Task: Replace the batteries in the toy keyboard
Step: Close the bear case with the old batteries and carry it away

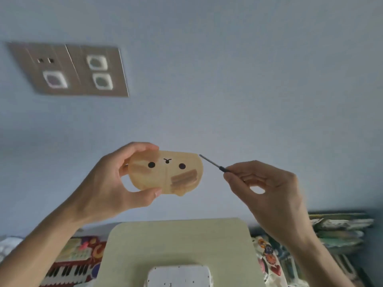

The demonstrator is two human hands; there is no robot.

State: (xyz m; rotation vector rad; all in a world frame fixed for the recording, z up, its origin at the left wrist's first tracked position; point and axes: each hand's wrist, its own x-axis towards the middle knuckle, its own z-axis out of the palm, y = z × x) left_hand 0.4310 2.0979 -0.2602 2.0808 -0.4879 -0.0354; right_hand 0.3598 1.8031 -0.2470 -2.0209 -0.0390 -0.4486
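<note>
Looking down past my wrists, I see a white box [179,275] sitting nearest me on a pale green tabletop [178,243]. To the left of the table, lower down, lies the toy keyboard [68,266], its black and white keys showing beside a patterned cloth [267,259]. A stack of books [339,230] sits off to the right.

Above the table I hold both hands up. My left hand [107,183] pinches a flat tan piece with a cartoon face [165,172], thumb under its lower edge and fingers curled over the top left corner, so that hand is closed on it. My right hand [267,189] grips a thin screwdriver [213,163] between thumb and fingertips; its metal shaft points up and left, the tip just beside the upper right edge of the tan piece, and I cannot tell whether they touch.

Behind everything is a pale blue wall [248,79] carrying a brown panel of sockets and switches [70,69].
</note>
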